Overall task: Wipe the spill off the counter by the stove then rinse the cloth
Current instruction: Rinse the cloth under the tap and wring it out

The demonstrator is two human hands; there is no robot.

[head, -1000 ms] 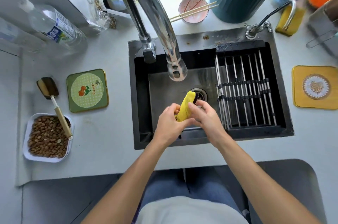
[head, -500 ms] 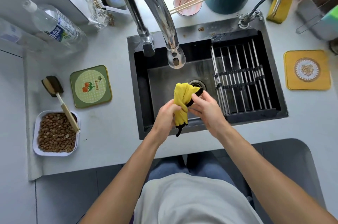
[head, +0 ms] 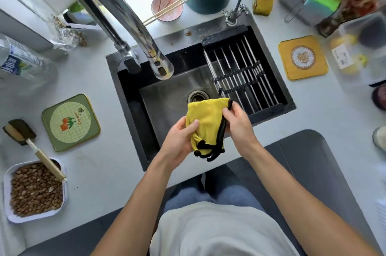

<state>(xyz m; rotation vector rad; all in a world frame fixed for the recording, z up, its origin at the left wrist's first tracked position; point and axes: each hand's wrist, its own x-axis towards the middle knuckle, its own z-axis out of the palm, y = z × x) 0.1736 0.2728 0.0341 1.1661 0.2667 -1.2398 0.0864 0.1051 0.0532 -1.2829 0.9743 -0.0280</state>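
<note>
Both hands (head: 181,141) (head: 238,124) grip cloth (head: 205,122) (black-edged) over sink (head: 271,109) front rim

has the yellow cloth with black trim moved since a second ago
Yes. The yellow cloth with black trim was bunched small near the round steel drain; now it is spread wider, hanging nearer the sink's front edge.

The plastic bottle (head: 18,61) at the left runs off the edge, its label blurred. The clear container (head: 359,51) on the right is smeared by motion, its tag unreadable. The cloth (head: 205,122) covers the left hand's (head: 179,143) fingers and part of the drain (head: 198,96). The faucet's (head: 117,15) base is cut off at the top.
</note>
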